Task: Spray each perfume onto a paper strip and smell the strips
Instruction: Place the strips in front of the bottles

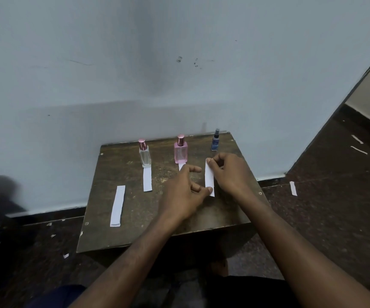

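Hands pinching paper strip by its ends, fingers closed on it, bottle labels unreadable

bottles: 3 – clear, pink, blue | paper strips on table: 4 – | hands: 2 – left, right | table: 1

Three bottles are standing at the far edge of the mottled dark-brown table: a clear bottle with a rose-pink cap, a pink bottle, and a blue bottle on the right. White paper strips are lying before them, against a pale blue-grey wall.
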A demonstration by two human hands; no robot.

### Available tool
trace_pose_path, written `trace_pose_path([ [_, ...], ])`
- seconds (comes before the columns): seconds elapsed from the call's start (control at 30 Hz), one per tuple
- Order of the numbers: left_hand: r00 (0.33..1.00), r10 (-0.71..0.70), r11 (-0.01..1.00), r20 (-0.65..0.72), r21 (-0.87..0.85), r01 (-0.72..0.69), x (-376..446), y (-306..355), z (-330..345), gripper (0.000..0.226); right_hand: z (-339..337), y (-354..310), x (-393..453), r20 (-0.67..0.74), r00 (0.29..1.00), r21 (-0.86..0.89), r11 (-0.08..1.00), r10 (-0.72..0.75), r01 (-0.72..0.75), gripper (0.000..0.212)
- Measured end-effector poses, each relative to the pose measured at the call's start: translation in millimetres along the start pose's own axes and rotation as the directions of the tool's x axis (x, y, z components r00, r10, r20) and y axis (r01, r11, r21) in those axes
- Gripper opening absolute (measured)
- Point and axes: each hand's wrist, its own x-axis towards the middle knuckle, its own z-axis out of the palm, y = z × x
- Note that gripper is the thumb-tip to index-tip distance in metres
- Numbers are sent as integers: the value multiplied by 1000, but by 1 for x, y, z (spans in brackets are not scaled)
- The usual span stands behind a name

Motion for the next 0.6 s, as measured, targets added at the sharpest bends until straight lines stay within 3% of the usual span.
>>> trace_pose_path([
  [0.13, 999, 5, 998, 51, 56, -7, -2, -4, 3, 52, 11, 6, 0, -7, 1000, -78, 997, -10, 9, 23],
  [0.33, 988, 121, 909, 92, 390, -148, -12, -13, 8, 42, 18, 14, -3, -14, 1000, -115, 993, -11, 10, 26],
  [0.6, 971, 186, 872, 154, 429, -235, -15, -11, 6, 43, 1, 8, -1, -58, 993, -121, 988, -99, 92, 11],
])
